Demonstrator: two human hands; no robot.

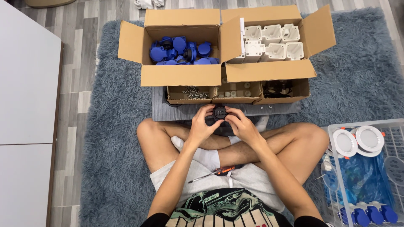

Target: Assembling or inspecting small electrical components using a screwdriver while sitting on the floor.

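Observation:
My left hand and my right hand meet over my crossed legs and together hold a small round black part. The fingers of both hands curl around its sides, and its top face shows between them. An orange-handled screwdriver lies in my lap on the grey shorts, apart from both hands. Just beyond the hands sits a grey board carrying three small open cardboard trays.
Two big open cardboard boxes stand at the back: one with blue plastic parts, one with white plastic housings. The small trays hold dark screws, pale small parts and black parts. A clear crate with round white lamps stands at right. White furniture stands at left.

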